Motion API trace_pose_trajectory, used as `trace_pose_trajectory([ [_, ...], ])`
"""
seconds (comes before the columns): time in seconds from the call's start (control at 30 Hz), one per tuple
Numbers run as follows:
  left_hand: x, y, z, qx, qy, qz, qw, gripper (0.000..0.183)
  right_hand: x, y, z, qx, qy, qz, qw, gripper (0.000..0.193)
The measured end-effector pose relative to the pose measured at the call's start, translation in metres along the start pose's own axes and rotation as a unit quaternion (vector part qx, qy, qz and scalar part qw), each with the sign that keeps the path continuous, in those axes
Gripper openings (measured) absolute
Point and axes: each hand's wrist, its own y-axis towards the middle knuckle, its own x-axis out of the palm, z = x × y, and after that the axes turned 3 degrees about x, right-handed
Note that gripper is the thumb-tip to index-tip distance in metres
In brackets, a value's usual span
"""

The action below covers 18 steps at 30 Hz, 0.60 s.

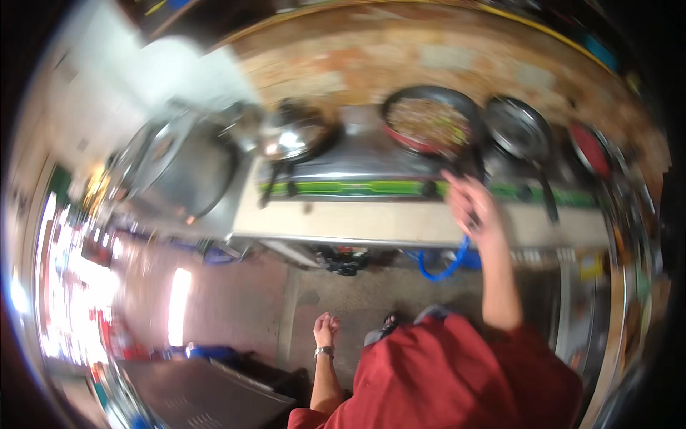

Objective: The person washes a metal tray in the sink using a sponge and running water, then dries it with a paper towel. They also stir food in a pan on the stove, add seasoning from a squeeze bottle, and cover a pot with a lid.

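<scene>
My right hand (473, 207) reaches over the front of the stove, just below a red-sided frying pan (400, 138) filled with brownish chopped food with green bits (429, 121). Its fingers are loosely spread, one stretched toward the pan. A dark spot shows at the palm; blur hides whether this is the end of the pan's handle. My left hand (326, 329) hangs low over the floor beside my red shirt, a watch (324, 351) at the wrist. Its fingers are slightly bent and apart, with nothing visible in them.
The steel stove (364, 157) has a green front strip. On it stand a lidded pan (293, 139) and a black frying pan (516, 127). A big metal pot (189, 168) is at left. A blue hose (443, 275) loops below the counter (343, 220). A dark metal cabinet (193, 393) stands lower left.
</scene>
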Motion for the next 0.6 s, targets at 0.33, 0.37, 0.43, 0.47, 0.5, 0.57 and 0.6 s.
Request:
trace_pose_trajectory([
  [0.33,-0.01,0.034,0.038,-0.016,0.223,-0.191,0.956,0.024,-0.006,0.012,0.019,-0.012,0.038,0.062,0.997,0.014],
  [0.37,0.003,0.051,0.05,0.031,0.215,-0.214,0.952,0.026,-0.002,0.017,0.021,-0.026,0.016,0.06,0.998,0.012],
  [0.43,-0.003,0.027,0.056,0.007,0.143,-0.147,0.979,0.026,0.008,0.003,0.034,-0.013,0.004,0.091,0.996,0.005],
  [0.47,-0.006,0.011,0.051,-0.012,0.106,-0.116,0.987,0.026,0.013,-0.006,0.042,-0.047,0.009,0.13,0.99,0.016],
  [0.5,-0.013,0.007,0.041,-0.066,0.079,-0.114,0.988,0.025,0.005,0.002,0.04,-0.048,0.023,0.12,0.991,0.017],
  [0.57,-0.04,0.005,0.01,-0.055,0.163,-0.135,0.976,0.024,-0.014,0.019,0.047,-0.048,0.034,0.106,0.993,0.019],
  [0.6,-0.036,0.016,0.004,-0.034,0.193,-0.148,0.969,0.024,-0.016,0.03,0.044,-0.055,0.037,0.094,0.993,0.019],
])
